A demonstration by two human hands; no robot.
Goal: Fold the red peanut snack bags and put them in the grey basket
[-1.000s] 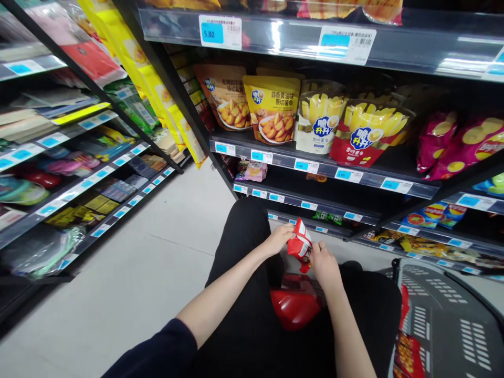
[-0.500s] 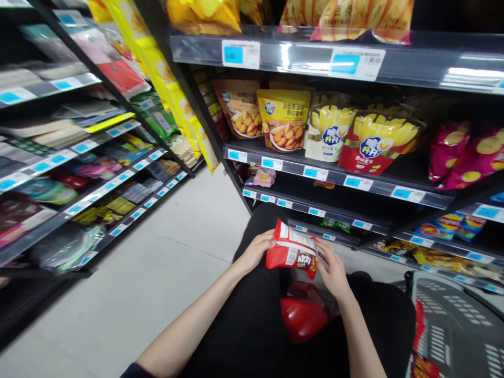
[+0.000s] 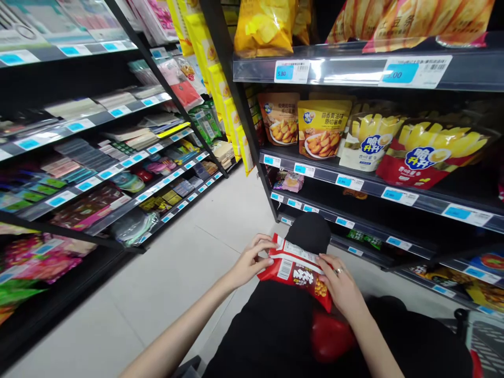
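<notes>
A red snack bag (image 3: 293, 265) with a white back seam, a barcode and a picture of nuts lies across my knee, held at both ends. My left hand (image 3: 252, 261) pinches its left end between thumb and fingers. At the other end, my right hand (image 3: 339, 278), with a ring on one finger, grips the bag's right side from above. Below my right hand, a blurred red package (image 3: 331, 336) rests on my lap, partly hidden by my forearm.
Ahead stands a snack shelf (image 3: 394, 194) with a yellow pouch (image 3: 323, 128) and a red fries pouch (image 3: 429, 155). Yellow bags (image 3: 224, 89) hang from its left post. Another stocked shelf (image 3: 98, 178) runs along the left. A grey basket (image 3: 488, 341) stands at lower right.
The view has turned to the left, so the shelves and basket sit further right. The red bag has turned slightly and its right end points lower; both hands still hold it.
</notes>
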